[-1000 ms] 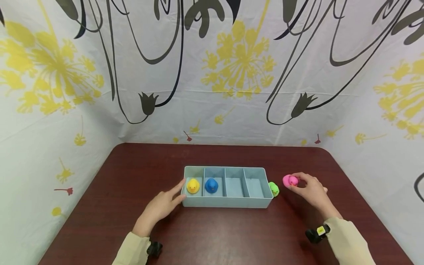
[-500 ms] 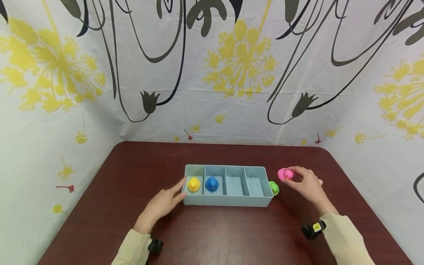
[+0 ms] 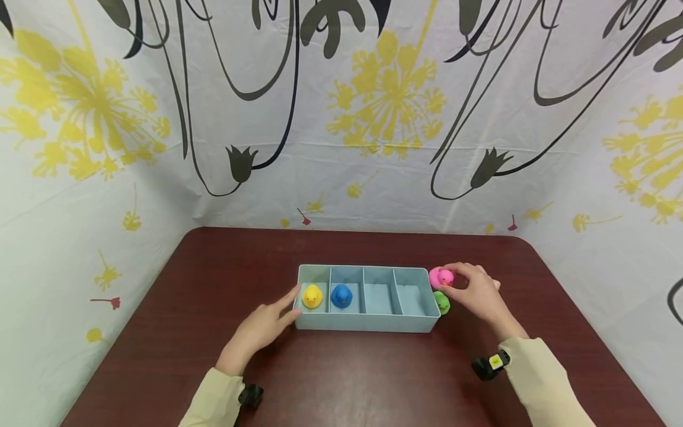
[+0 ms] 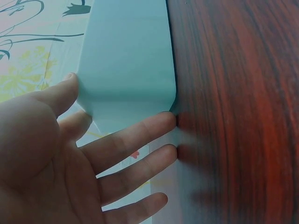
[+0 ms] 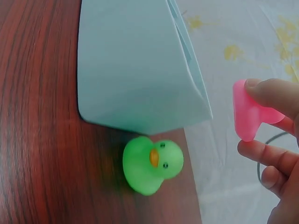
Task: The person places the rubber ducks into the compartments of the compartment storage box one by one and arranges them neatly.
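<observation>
On the dark red-brown table stands a pale blue tray, divided into four compartments in a row. A yellow duck sits in the leftmost compartment, and a blue duck in the one next to it. The person's left hand is at the tray's left end, thumb and index finger set apart against it; the left wrist view shows the other three fingers extended and spread. The right hand pinches a pink duck between thumb and finger, just beyond the tray's right end. In the right wrist view the pink duck is raised near the rim, with a gap between it and the tray. A green duck with an orange beak sits on the table just beside that same end; whether it touches the wall cannot be told. Both arms wear cream sleeves, with a small black device at each wrist. Around the table's far side hangs a white cloth printed with yellow flower heads and dark curling stems.
</observation>
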